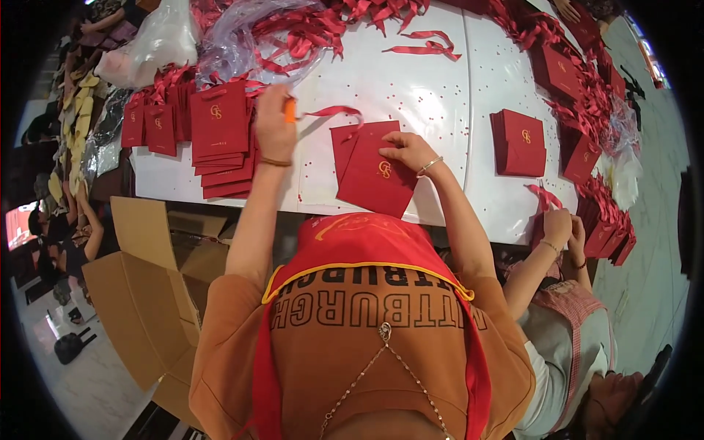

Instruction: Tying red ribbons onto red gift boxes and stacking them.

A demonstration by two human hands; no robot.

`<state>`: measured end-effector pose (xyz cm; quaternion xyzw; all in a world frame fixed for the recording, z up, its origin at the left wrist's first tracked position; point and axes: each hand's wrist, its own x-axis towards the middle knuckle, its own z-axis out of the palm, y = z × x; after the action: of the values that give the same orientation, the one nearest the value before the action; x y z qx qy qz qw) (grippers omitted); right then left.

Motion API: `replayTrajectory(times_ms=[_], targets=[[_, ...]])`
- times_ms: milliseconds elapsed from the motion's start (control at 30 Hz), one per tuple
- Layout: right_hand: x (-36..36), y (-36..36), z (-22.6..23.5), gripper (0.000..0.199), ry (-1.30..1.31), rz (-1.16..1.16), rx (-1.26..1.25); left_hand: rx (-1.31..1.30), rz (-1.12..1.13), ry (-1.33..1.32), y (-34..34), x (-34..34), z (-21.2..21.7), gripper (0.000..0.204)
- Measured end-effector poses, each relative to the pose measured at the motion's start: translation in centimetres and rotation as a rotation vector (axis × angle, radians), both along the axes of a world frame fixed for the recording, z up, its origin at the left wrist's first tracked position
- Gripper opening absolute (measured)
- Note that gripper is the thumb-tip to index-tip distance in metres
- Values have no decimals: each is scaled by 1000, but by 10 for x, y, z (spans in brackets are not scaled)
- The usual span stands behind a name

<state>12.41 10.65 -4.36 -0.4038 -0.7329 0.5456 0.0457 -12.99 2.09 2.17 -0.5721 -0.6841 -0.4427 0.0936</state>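
Note:
Two flat red paper bags with gold print lie overlapped in front of me at the table edge. My right hand point(412, 152) rests on the upper bag point(375, 183), its thumb and fingers pinched at that bag's top part. The lower bag point(342, 144) shows at the upper left of it. To the left, my left hand point(276, 126) is raised, slightly blurred, and closed around a small orange object point(290, 110) whose kind I cannot make out. A red ribbon point(334, 112) curls between that hand and the bags; whether the hand holds its end I cannot tell.
Stacked red bags point(218, 132) stand left, another stack point(519, 143) right. Ribbons point(433, 45), clear plastic point(242, 44) and small red dots cover parts of the white table point(411, 81). A cardboard box point(143, 293) stands lower left. A co-worker's hands point(561, 229) handle ribbon at right.

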Motion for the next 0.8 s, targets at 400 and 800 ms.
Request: replayTrajectory(times_ms=[400, 800], targets=[[-4, -7, 8, 33, -210, 27, 101, -730, -499, -1203, -10, 48, -11, 21], [-12, -20, 27, 38, -272, 96, 181, -648, -399, -250, -17, 81, -54, 10]])
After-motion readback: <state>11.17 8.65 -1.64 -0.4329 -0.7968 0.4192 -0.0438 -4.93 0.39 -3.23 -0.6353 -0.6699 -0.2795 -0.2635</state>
